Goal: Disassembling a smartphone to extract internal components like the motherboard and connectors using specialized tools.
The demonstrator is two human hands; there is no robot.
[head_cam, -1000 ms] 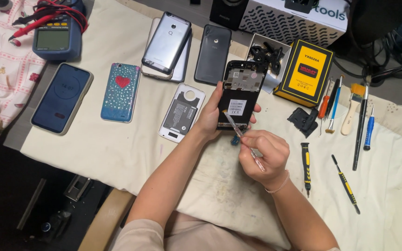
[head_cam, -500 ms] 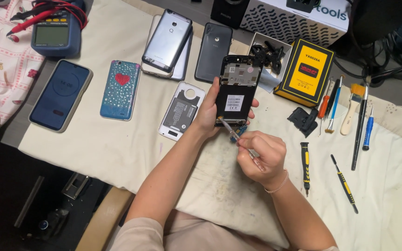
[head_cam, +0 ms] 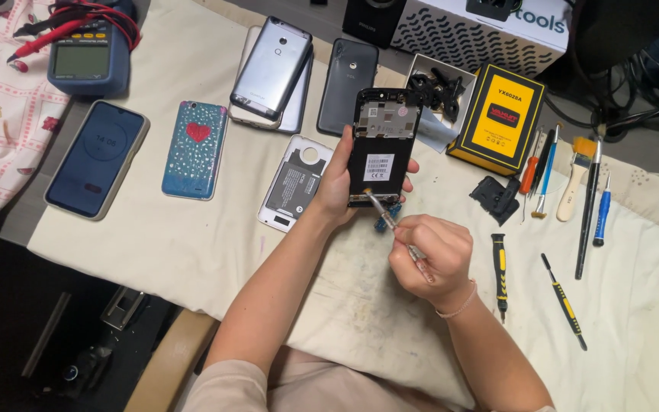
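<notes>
My left hand (head_cam: 339, 183) grips an opened black phone (head_cam: 381, 145) with its back cover off, held upright over the cloth. My right hand (head_cam: 430, 255) is closed on thin metal tweezers (head_cam: 387, 217), whose tip touches the phone's bottom edge. A small blue part (head_cam: 387, 221) sits just under that edge, beside the tweezers. A white back cover (head_cam: 293, 183) lies inner side up on the cloth just left of my left hand.
Several phones lie at the back: a dark one (head_cam: 97, 159), a blue heart-patterned one (head_cam: 194, 149), a silver one (head_cam: 272, 69), a black one (head_cam: 348, 85). A multimeter (head_cam: 85, 57) sits far left. A yellow box (head_cam: 497, 118), screwdrivers (head_cam: 499, 273) and a brush (head_cam: 573, 175) lie right.
The phone in my left hand has tilted slightly and the tweezers' tip has moved up to its bottom edge. The view has shifted a little.
</notes>
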